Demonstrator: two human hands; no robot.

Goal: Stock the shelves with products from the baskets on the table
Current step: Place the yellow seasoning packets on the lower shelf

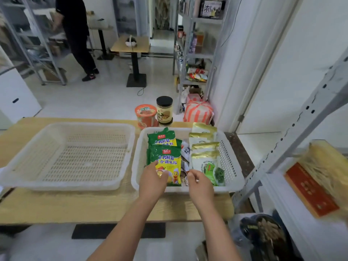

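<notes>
A wooden table (56, 210) is carrying two white plastic baskets side by side; the left basket (37, 178) is sitting toward the table's left edge with only its slotted floor showing; the right basket (230, 167) is sitting at the table's right edge, close to the front, and is holding the products.

Inside the right basket, green seasoning packets (165, 157) are lying stacked along its left side; gold-topped white pouches (204, 153) are lying overlapped in a row along its right wall; smaller sachets (185, 150) are lying in the gap between the two stacks, too small to identify.

The left hand (152, 182) is reaching over the basket's front rim; its fingers are resting on the lower part of the front green seasoning packet, with the thumb spread toward the packet's middle; whether they are gripping the packet cannot be told. The right hand (200, 183) is positioned over the front rim beside the nearest pouch; its fingers are curling inward at the pouch's lower left corner; whether they are pinching anything cannot be told.

At the table's rear edge, behind the right basket, an orange tub (146, 115) and a black-lidded jar (164, 110) are standing upright, touching each other.

A grey metal shelf (301, 125) is standing just beside the table's right edge; dried noodles (325, 166) with a red band are lying on it.
</notes>
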